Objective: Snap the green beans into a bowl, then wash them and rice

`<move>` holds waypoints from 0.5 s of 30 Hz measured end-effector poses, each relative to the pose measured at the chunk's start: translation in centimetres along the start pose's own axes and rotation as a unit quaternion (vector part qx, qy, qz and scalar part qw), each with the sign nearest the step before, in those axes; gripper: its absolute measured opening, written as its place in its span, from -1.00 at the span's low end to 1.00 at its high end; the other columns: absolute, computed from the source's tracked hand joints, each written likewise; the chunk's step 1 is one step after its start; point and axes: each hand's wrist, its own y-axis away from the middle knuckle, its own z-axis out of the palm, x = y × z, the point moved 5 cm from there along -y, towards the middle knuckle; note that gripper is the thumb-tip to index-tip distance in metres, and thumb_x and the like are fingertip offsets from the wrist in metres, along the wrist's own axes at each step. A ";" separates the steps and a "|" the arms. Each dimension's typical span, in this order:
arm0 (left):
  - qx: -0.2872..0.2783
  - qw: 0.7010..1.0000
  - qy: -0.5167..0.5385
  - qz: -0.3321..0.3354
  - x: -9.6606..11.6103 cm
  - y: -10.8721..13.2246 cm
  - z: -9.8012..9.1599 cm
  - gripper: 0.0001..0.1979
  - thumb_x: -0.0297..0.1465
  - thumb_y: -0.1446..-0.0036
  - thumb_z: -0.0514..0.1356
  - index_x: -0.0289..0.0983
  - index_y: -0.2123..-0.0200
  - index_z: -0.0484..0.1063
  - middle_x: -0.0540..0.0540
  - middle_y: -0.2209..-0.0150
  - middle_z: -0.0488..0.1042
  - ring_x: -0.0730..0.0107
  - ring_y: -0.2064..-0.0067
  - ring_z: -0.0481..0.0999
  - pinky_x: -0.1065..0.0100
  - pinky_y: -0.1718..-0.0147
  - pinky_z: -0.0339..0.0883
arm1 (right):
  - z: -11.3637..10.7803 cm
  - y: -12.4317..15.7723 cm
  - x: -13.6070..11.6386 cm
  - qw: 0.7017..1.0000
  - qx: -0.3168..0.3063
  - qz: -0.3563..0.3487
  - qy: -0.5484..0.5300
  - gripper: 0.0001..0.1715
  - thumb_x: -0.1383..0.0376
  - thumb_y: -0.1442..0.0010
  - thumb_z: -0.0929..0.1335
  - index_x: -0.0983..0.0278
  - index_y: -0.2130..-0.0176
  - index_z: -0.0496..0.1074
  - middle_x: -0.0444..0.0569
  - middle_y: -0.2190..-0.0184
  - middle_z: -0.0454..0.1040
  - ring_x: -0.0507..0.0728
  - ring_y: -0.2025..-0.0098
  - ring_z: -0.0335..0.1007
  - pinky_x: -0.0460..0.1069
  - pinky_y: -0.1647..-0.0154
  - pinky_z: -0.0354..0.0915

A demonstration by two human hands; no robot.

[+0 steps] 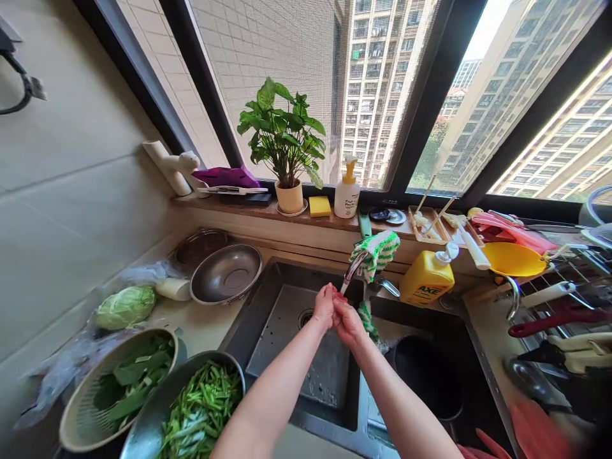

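Observation:
Under the faucet (352, 271), my left hand (324, 308) and my right hand (349, 320) meet above the left basin of the dark sink (275, 344). Both hands are closed, fingers curled against each other. Small bright red patches show at the fingertips; I cannot tell whether these are nails or something held. A green-and-white striped cloth (382, 252) hangs over the faucet. Below, wet drops lie on the basin floor near the drain (305, 317).
Left on the counter are a metal bowl of cut green vegetables (203, 408), a colander of leaves (71, 414), a cabbage (125, 306) and an empty wok (225, 274). A dark pot (428, 376) sits in the right basin, with a yellow detergent bottle (427, 277) behind it.

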 end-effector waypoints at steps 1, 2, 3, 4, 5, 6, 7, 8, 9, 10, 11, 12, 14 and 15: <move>-0.012 1.000 -0.018 0.001 0.1 0.0 0.1 -0.66 -0.08 -0.02 0.09 -0.26 0.48 0.24 0.08 0.63 0.27 0.50 0.57 0.34 0.39 0.45 0.29 | -0.3 0.4 -0.3 0.999 0.006 -0.007 0.031 -0.74 0.30 0.15 0.43 0.25 0.35 0.44 -0.08 0.36 0.51 0.10 0.20 0.42 -0.04 0.22 0.36; -0.032 0.999 -0.035 0.005 0.4 0.0 0.2 -0.66 -0.09 0.00 0.11 -0.27 0.50 0.25 0.06 0.62 0.31 0.49 0.54 0.36 0.40 0.44 0.28 | -0.6 0.6 -0.7 0.998 0.015 -0.013 0.063 -0.72 0.25 0.15 0.44 0.27 0.34 0.44 -0.08 0.38 0.51 0.11 0.25 0.43 -0.04 0.26 0.37; -0.054 0.997 -0.054 0.015 0.8 0.0 0.3 -0.69 -0.13 0.02 0.14 -0.28 0.50 0.28 0.03 0.58 0.36 0.48 0.50 0.39 0.41 0.42 0.28 | -0.9 0.7 -1.2 0.995 0.023 -0.017 0.092 -0.71 0.21 0.14 0.44 0.28 0.35 0.44 -0.07 0.41 0.51 0.10 0.29 0.43 -0.04 0.29 0.37; -0.075 0.994 -0.074 0.031 1.3 0.1 0.3 -0.73 -0.18 0.04 0.18 -0.29 0.48 0.32 -0.01 0.53 0.40 0.46 0.46 0.41 0.41 0.40 0.28 | -1.2 0.7 -1.6 0.993 0.029 -0.021 0.114 -0.70 0.17 0.13 0.44 0.28 0.36 0.43 -0.08 0.44 0.50 0.08 0.34 0.43 -0.06 0.32 0.36; -0.095 0.990 -0.095 0.050 1.9 0.1 0.3 -0.77 -0.23 0.06 0.20 -0.30 0.45 0.36 -0.03 0.47 0.44 0.45 0.42 0.42 0.42 0.37 0.28 | -1.4 0.7 -2.1 0.991 0.029 -0.021 0.128 -0.69 0.15 0.12 0.43 0.29 0.37 0.43 -0.09 0.46 0.49 0.05 0.38 0.42 -0.07 0.36 0.35; -0.115 0.984 -0.119 0.068 2.5 0.2 0.2 -0.81 -0.28 0.07 0.21 -0.30 0.41 0.40 -0.05 0.42 0.47 0.44 0.38 0.43 0.42 0.34 0.29 | -1.5 0.6 -2.5 0.991 0.023 -0.018 0.132 -0.69 0.14 0.11 0.43 0.29 0.39 0.41 -0.10 0.47 0.49 0.03 0.42 0.41 -0.09 0.39 0.34; -0.134 0.976 -0.151 0.087 3.1 0.3 0.1 -0.83 -0.32 0.06 0.20 -0.29 0.38 0.42 -0.06 0.38 0.48 0.42 0.35 0.43 0.41 0.31 0.29 | -1.6 0.5 -2.8 0.992 0.015 -0.011 0.128 -0.69 0.13 0.10 0.43 0.28 0.39 0.40 -0.11 0.49 0.48 0.01 0.45 0.39 -0.11 0.43 0.33; -0.156 0.962 -0.192 0.113 3.7 0.5 0.0 -0.83 -0.35 0.04 0.19 -0.29 0.35 0.44 -0.08 0.35 0.49 0.40 0.33 0.44 0.39 0.28 0.29 | -1.6 0.4 -3.0 0.993 0.007 0.003 0.117 -0.71 0.15 0.10 0.43 0.28 0.40 0.39 -0.12 0.51 0.46 -0.02 0.49 0.37 -0.14 0.48 0.31; -0.177 0.944 -0.239 0.140 4.2 0.7 0.0 -0.84 -0.37 0.02 0.16 -0.28 0.33 0.46 -0.09 0.33 0.50 0.38 0.31 0.44 0.38 0.25 0.29 | -1.5 0.3 -3.1 0.994 0.001 0.025 0.104 -0.73 0.17 0.10 0.43 0.28 0.41 0.38 -0.14 0.53 0.45 -0.04 0.52 0.35 -0.16 0.52 0.28; -0.196 0.923 -0.288 0.167 4.7 0.8 0.0 -0.84 -0.37 -0.01 0.14 -0.27 0.33 0.47 -0.09 0.32 0.51 0.36 0.29 0.45 0.37 0.24 0.28 | -1.5 0.3 -3.1 0.994 -0.001 0.050 0.092 -0.76 0.20 0.09 0.43 0.29 0.42 0.37 -0.15 0.55 0.43 -0.06 0.56 0.32 -0.18 0.57 0.25; -0.211 0.897 -0.337 0.195 5.1 0.9 0.0 -0.83 -0.38 -0.04 0.12 -0.26 0.33 0.49 -0.09 0.32 0.52 0.35 0.28 0.45 0.37 0.23 0.27 | -1.5 0.2 -3.1 0.993 0.000 0.078 0.083 -0.80 0.24 0.08 0.42 0.30 0.44 0.37 -0.16 0.58 0.41 -0.08 0.59 0.29 -0.21 0.62 0.22; -0.225 0.869 -0.382 0.222 5.4 1.0 0.1 -0.82 -0.38 -0.06 0.10 -0.24 0.33 0.50 -0.08 0.32 0.52 0.34 0.28 0.45 0.38 0.22 0.26 | -1.4 0.2 -3.0 0.991 0.002 0.109 0.077 -0.85 0.28 0.06 0.40 0.31 0.46 0.36 -0.17 0.61 0.38 -0.10 0.63 0.24 -0.23 0.67 0.17; -0.253 0.815 -0.450 0.261 5.8 1.0 0.3 -0.81 -0.38 -0.10 0.08 -0.21 0.32 0.50 -0.07 0.33 0.52 0.34 0.27 0.45 0.40 0.23 0.23 | -1.2 0.1 -3.0 0.982 0.000 0.174 0.068 -0.90 0.35 0.03 0.33 0.33 0.52 0.32 -0.19 0.68 0.30 -0.13 0.71 0.13 -0.25 0.77 0.04; -0.267 0.793 -0.474 0.274 6.0 1.0 0.4 -0.81 -0.38 -0.10 0.07 -0.20 0.32 0.50 -0.06 0.33 0.52 0.34 0.27 0.45 0.41 0.23 0.22 | -1.1 0.0 -3.0 0.976 -0.004 0.207 0.065 -0.89 0.37 0.02 0.30 0.34 0.55 0.30 -0.20 0.71 0.26 -0.14 0.73 0.06 -0.26 0.80 -0.02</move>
